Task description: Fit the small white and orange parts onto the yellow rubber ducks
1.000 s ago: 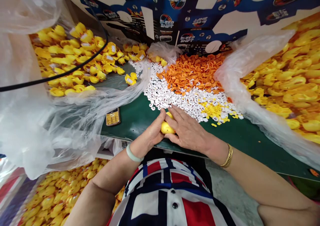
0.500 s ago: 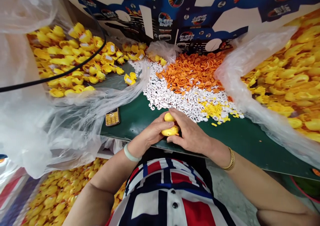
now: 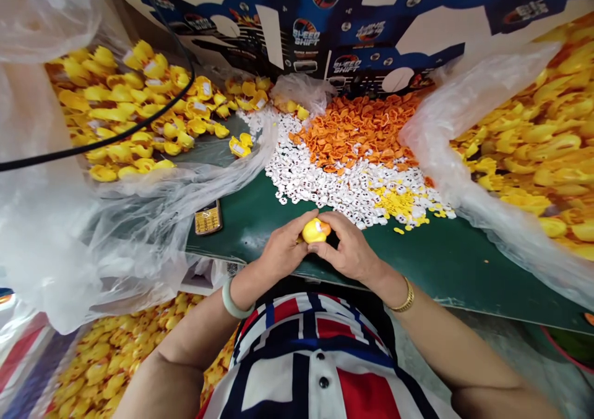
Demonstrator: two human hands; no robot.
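Observation:
Between my two hands is a small yellow toy duck (image 3: 314, 231), held just above the front edge of the green table. A white eye piece and an orange beak show on its right side. My left hand (image 3: 286, 246) grips it from the left, fingers closed along its side. From the right, my right hand (image 3: 349, 246) closes on it with thumb and fingers, near the beak. Beyond my hands lies a pile of white eye pieces (image 3: 301, 174), with small yellow pieces (image 3: 398, 202) heaped on its right part. Orange beak pieces (image 3: 364, 131) are piled behind them.
Yellow duck shells (image 3: 120, 109) fill the back left, beside clear plastic sheeting (image 3: 139, 221). More yellow parts (image 3: 533, 153) lie in a plastic bag at right. A keypad phone (image 3: 208, 218) rests at the table's left edge. Many ducks (image 3: 102, 357) are below. A black cable (image 3: 106, 140) crosses the left.
My hands have turned the duck, so its eye piece and orange beak now show. My right hand and forearm have shifted slightly to the left.

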